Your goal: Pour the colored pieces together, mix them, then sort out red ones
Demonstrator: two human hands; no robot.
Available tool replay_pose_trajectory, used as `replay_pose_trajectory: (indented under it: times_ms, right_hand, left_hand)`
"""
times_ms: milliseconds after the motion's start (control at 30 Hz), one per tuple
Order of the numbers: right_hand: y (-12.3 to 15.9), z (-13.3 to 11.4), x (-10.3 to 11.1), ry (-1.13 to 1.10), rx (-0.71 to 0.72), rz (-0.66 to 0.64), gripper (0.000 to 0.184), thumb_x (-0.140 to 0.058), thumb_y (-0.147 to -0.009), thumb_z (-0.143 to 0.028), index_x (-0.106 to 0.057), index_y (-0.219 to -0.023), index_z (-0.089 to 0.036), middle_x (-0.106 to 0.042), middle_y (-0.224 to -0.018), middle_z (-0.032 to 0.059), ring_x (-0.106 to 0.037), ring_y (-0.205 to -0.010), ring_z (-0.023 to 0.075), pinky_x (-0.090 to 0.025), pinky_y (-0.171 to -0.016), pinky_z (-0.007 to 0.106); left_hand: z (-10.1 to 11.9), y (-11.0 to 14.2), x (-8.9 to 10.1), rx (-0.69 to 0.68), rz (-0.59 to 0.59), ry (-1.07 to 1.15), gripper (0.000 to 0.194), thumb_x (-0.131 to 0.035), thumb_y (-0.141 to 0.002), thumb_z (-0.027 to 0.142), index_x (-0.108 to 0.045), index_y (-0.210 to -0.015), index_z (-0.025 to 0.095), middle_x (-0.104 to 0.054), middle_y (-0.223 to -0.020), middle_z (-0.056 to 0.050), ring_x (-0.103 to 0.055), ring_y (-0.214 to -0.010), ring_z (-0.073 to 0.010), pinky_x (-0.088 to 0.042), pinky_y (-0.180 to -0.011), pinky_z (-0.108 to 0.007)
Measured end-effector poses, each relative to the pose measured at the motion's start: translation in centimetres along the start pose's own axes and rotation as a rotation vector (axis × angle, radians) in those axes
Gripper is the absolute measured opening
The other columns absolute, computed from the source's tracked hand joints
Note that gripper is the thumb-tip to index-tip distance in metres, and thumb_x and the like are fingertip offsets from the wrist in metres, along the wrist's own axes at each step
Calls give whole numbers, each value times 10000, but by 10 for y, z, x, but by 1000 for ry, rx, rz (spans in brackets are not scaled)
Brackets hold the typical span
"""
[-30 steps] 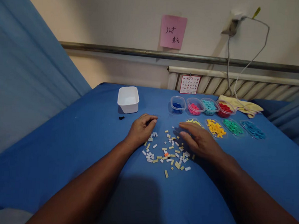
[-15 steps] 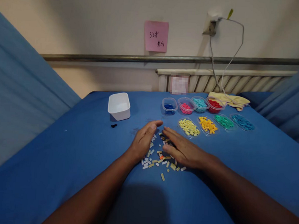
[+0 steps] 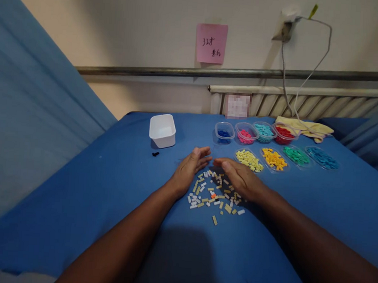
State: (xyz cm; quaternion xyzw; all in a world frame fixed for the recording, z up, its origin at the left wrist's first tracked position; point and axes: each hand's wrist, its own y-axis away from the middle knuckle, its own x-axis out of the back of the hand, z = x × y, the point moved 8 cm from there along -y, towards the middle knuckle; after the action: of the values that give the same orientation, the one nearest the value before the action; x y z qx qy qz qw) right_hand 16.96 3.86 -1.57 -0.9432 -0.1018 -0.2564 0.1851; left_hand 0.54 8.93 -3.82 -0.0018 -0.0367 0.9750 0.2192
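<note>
A pile of several small white, tan and yellow bricks point(image 3: 214, 194), with one orange piece among them, lies on the blue cloth-covered table point(image 3: 93, 187). My left hand point(image 3: 189, 169) rests on its edge at the pile's left side, fingers extended and together, curved inward. My right hand point(image 3: 239, 178) rests at the pile's right side, fingers extended toward the left hand. The fingertips nearly meet at the pile's far end. Both hands cup around the bricks and hold nothing.
A white empty tub point(image 3: 162, 130) and a small black piece point(image 3: 155, 154) lie at the left rear. Clear tubs of sorted bricks stand at the right rear: blue point(image 3: 224, 132), pink point(image 3: 246, 134), yellow point(image 3: 249, 159), orange point(image 3: 273, 158), green point(image 3: 296, 155). A yellow cloth point(image 3: 305, 127) lies by the radiator.
My hands have closed in from both sides of the scattered bricks, sweeping them into a tighter pile. The fingertips now nearly touch at the far end.
</note>
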Motion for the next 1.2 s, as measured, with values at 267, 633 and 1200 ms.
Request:
replay_pose_trajectory:
  times_ms: [267,633,1200]
  right_hand:
    - [3,7,-14,-400,-102,-18,670,-327,-1123,-699,-695,-1475,-263,-686,-1533,101,-624,-1441,311,-441,-1255,566]
    - [9,28,-21,-593,-227,200,733,-389,-1057,-805,-738,-1393,-255,-709,-1494,120,-628,-1434,324,-435,-1261,568]
    - [11,18,-36,-881,-320,257,762,-434,-1004,-858,-805,-1106,-200,-825,-1218,151,-745,-1245,331,-528,-1172,551]
  left_hand:
    - [0,9,-17,-38,-21,-161,759,-288,-1098,758,-564,-1581,242,-547,-1656,-106,-507,-1549,-293,-443,-1283,-485]
    - [9,18,-23,-86,53,-264,700,-309,-1124,701,-612,-1528,216,-617,-1587,-111,-565,-1494,-278,-414,-1303,-490]
    - [15,15,-36,-65,107,-288,727,-311,-1111,719,-708,-1385,175,-728,-1429,-136,-665,-1364,-305,-481,-1237,-530]
